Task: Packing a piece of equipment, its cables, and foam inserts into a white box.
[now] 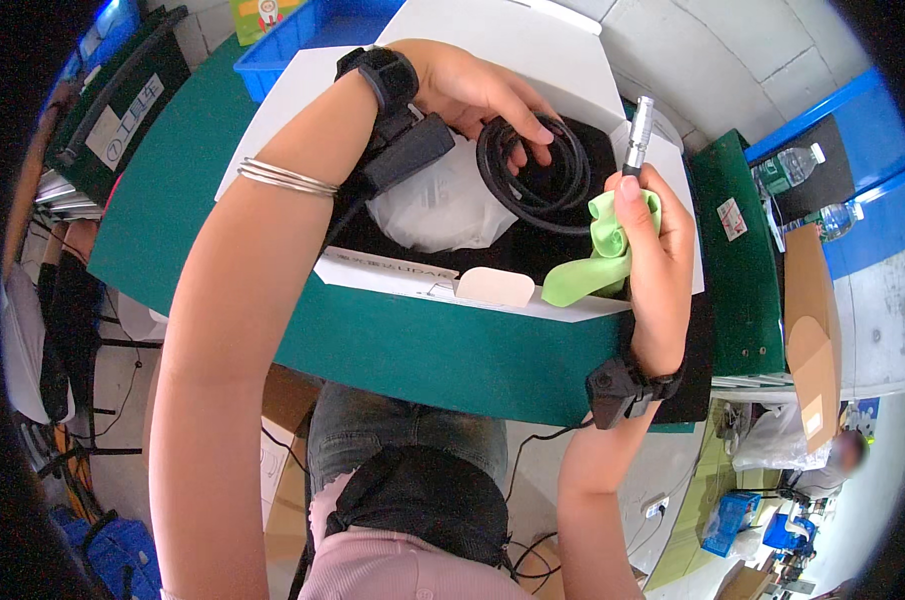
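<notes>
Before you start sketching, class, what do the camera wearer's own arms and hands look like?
The left hand and right hand are ungloved, the forearms bare. The left wrist wears a black strap with a boxy black device; nearer the elbow sit silver-coloured bangles. The right wrist carries an angular black module with a thin black cable.

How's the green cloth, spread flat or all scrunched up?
Scrunched up. The cloth is bunched in wrinkled folds in the right hand, with one loose end sticking out to the left.
</notes>
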Motion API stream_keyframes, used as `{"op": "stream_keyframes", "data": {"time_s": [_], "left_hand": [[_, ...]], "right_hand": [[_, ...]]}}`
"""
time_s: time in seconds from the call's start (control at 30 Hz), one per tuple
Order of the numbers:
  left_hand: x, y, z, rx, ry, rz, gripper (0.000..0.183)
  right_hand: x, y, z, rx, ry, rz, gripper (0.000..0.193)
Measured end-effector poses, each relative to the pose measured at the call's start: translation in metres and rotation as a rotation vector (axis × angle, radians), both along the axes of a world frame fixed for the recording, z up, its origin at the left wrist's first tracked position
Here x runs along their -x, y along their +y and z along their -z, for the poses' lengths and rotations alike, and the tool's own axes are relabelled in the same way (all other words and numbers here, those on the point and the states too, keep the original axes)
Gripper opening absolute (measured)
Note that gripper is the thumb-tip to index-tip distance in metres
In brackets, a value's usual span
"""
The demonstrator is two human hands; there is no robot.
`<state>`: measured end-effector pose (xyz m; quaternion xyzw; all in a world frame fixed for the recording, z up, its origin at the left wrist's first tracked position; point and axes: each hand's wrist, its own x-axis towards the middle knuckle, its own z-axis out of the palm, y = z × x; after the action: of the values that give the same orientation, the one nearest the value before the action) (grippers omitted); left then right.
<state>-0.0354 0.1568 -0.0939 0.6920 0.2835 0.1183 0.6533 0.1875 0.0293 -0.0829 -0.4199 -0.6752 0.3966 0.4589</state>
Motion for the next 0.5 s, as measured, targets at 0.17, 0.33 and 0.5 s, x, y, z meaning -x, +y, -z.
{"op": "stream_keyframes", "data": {"time_s": [0.17,0.33,0.5], "left_hand": [[-0.0008,0.0002,-0.0008,0.024,0.007,-0.013,0.060],[-0.0012,-0.0011,-0.0017,0.015,0.021,-0.027,0.059],[-0.0013,-0.0014,-0.0021,0.040,0.011,-0.033,0.057]], "right_hand": [[-0.0020,0.0009,-0.0002,0.026,0.024,-0.032,0.023],[-0.0006,0.0000,0.0001,-0.081,0.009,-0.073,0.014],[0.0006,-0.0013,-0.0011,-0.050,0.016,-0.085,0.011]]}}
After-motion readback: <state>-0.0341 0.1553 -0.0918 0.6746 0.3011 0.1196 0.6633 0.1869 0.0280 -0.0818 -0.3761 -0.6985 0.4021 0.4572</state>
